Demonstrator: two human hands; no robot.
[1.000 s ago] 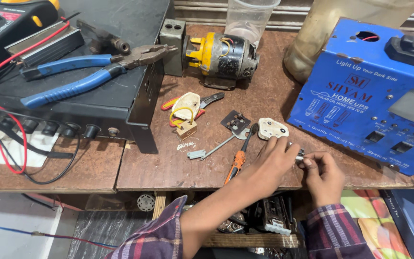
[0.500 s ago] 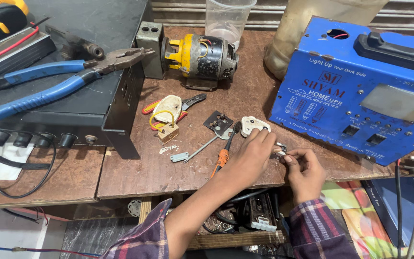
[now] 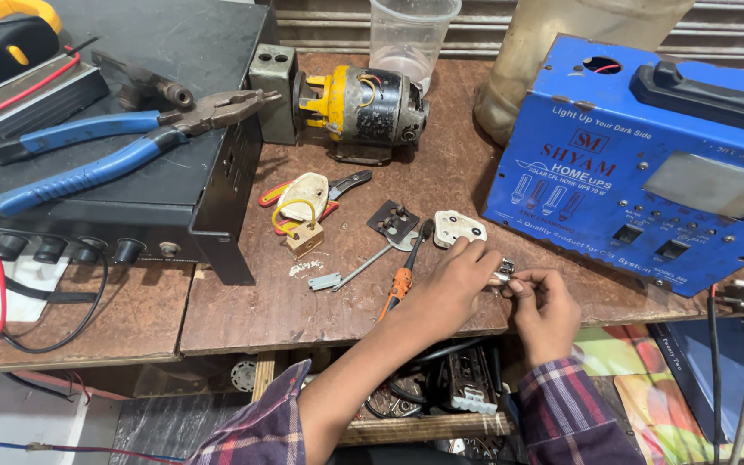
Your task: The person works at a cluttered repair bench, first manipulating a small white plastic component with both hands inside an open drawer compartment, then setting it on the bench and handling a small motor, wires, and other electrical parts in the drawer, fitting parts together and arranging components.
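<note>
Metal plug part (image 3: 503, 274) is lying crosswise between both hands, the left hand (image 3: 462, 280) and right hand (image 3: 546, 301) pinching its opposite ends above the worktop (image 3: 243, 310).

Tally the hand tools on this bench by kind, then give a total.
Pliers with blue handles: 1
Screwdriver with orange handle: 1
Cutters with red handles: 1
Total: 3
Both hands, left and right, pinch a small metal part, not a tool.
</note>
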